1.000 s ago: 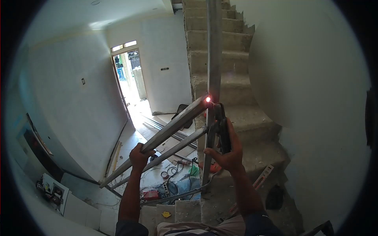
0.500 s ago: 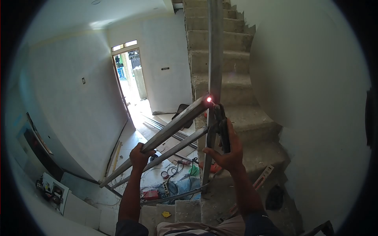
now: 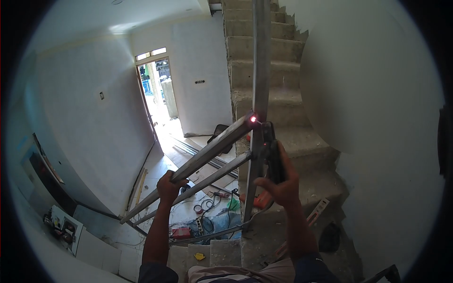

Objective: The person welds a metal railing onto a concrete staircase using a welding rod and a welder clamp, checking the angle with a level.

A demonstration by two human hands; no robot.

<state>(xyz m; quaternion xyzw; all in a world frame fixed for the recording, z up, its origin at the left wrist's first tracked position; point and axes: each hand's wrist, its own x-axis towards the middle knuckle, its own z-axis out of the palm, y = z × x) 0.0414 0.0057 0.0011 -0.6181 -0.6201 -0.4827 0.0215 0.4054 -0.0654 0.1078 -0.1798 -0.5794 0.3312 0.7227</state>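
My left hand (image 3: 170,189) is wrapped round the upper metal rail (image 3: 212,150), a square tube that slopes up to an upright steel post (image 3: 261,61). In my right hand (image 3: 283,187) is a black welding electrode holder (image 3: 271,148), its thin rod reaching the corner where rail and post meet. A bright pinkish-white welding arc (image 3: 253,119) glows at that joint. Below, a second rail (image 3: 212,178) runs roughly parallel and meets the post lower down. My right palm hides part of the holder's handle.
Concrete stairs (image 3: 264,49) climb behind the post. On the floor lie a red box (image 3: 181,233), a blue sheet (image 3: 218,226), cables and long metal bars (image 3: 198,154). A spirit level (image 3: 317,212) leans on the steps at right, near a dark bag (image 3: 330,237). A yellow object (image 3: 199,256) rests on a lower step.
The electrode holder and my right hand have shifted slightly right and tilted a little. The arc still glows at the joint. My left hand keeps its hold on the rail.
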